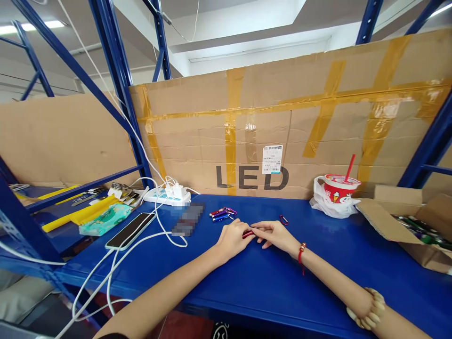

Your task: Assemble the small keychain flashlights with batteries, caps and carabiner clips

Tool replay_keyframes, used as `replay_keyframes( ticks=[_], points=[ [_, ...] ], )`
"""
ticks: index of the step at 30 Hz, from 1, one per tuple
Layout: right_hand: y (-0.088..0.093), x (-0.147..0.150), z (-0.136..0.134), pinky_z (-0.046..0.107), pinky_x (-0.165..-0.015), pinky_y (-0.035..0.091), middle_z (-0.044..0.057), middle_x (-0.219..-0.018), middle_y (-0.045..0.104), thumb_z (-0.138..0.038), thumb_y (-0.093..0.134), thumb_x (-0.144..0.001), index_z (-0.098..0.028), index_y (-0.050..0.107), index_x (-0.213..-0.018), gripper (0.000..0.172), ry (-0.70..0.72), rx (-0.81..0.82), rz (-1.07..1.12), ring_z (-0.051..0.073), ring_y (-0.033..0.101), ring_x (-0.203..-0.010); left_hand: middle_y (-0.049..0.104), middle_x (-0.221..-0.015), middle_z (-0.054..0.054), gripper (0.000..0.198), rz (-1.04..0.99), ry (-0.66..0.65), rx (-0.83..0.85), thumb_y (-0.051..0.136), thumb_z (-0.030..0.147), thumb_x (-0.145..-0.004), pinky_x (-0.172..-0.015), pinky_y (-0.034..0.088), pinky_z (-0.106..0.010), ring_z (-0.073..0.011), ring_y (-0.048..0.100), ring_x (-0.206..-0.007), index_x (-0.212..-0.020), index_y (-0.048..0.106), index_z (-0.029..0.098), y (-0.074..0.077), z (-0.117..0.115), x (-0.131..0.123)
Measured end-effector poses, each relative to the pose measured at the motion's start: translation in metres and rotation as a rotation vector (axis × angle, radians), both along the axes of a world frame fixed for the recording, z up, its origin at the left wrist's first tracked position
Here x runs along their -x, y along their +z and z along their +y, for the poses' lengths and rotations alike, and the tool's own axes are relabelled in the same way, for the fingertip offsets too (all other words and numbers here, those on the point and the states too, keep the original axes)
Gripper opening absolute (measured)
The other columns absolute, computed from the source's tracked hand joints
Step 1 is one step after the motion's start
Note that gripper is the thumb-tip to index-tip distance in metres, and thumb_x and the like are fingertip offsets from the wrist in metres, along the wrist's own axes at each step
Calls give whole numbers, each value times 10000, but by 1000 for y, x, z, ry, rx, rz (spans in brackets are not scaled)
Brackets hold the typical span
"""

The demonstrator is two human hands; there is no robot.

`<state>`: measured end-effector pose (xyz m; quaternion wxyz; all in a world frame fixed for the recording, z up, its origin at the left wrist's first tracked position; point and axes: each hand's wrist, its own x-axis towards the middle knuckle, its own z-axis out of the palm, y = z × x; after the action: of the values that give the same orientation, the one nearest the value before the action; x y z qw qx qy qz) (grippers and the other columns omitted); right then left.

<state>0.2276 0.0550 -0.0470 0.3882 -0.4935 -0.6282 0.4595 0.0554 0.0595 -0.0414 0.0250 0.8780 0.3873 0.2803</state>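
My left hand point(233, 239) is closed around a slim red metal tube point(248, 233), which looks like a small keychain flashlight. From the other side, my right hand point(274, 234) pinches the tube's end between thumb and fingers. Just behind the hands, a red carabiner point(283, 220) lies loose on the blue table. To the left of it, a red tube point(217, 212) and a blue tube point(221, 218) of the same kind lie side by side, with carabiners at their right ends.
At left are a phone point(130, 230) with white cables, a power strip point(167, 196) and a pixelated dark object point(189, 219). A red cup point(339, 188) in a plastic bag stands back right. An open cardboard box point(411, 235) holds several tubes. Cardboard point(197, 150) walls the back.
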Motion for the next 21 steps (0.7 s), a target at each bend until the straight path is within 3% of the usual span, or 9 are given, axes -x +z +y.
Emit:
replay_keyframes(
  ticks=[5, 11, 15, 19, 21],
  points=[
    [1, -1, -1, 216, -468, 544, 51, -660, 631, -564, 660, -652, -96, 657, -988, 576, 63, -56, -59, 134, 614, -589, 596, -727, 0, 138, 4, 3, -23, 588, 270, -826, -529, 419, -207, -144, 582, -679, -726, 563, 179, -1, -2, 2],
    [1, -2, -3, 214, -406, 486, 11, -529, 582, -553, 585, -719, -99, 657, -882, 487, 87, -160, -165, 99, 544, -399, 604, -740, 7, 153, 1, -32, -86, 560, 302, -853, -554, 460, -217, -146, 605, -689, -760, 512, 191, -6, 0, 4],
    [5, -3, -4, 210, -379, 470, 30, -642, 588, -528, 563, -729, -128, 656, -860, 430, 24, -257, -217, 102, 551, -439, 634, -828, -16, 196, -7, -79, -159, 617, 316, -806, -617, 512, -258, -177, 624, -769, -923, 517, 195, 4, -3, 4],
    [7, -6, -4, 211, -370, 468, 47, -741, 576, -505, 517, -764, -148, 656, -859, 395, -41, -323, -251, 105, 556, -476, 636, -942, -80, 201, -78, -113, -272, 528, 280, -841, -765, 525, -327, -211, 599, -912, -1008, 515, 168, 25, -30, 18],
    [7, -8, -3, 212, -361, 457, 48, -747, 576, -489, 506, -782, -152, 658, -858, 378, -63, -337, -264, 103, 549, -460, 648, -904, -67, 131, -105, -155, -337, 489, 227, -843, -839, 505, -345, -208, 593, -942, -956, 541, 186, 25, -57, 39]
  ],
)
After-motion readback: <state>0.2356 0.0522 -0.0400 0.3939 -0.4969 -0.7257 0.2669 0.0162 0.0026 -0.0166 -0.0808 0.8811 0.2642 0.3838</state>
